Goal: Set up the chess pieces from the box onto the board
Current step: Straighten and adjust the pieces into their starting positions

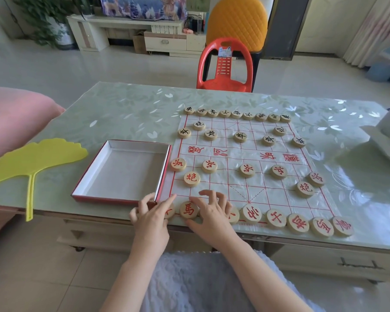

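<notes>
A white paper board [239,154] with red lines lies on the table. Round wooden pieces with black characters [236,114] fill its far rows. Red-character pieces [277,171] stand on the near half and along the near row [297,223]. The red box [124,170] beside the board on the left has nothing in it. My left hand [152,211] rests with fingers on the corner piece [169,211] of the near row. My right hand [212,210] has spread fingers over a piece to the right of the red horse piece [189,210], which sits between both hands.
A yellow leaf-shaped fan [32,158] lies left of the box, its handle over the table's near edge. A white carton [387,136] sits at the far right of the table. A red plastic chair [225,66] stands behind the table. A pink cushion [16,113] lies at the left.
</notes>
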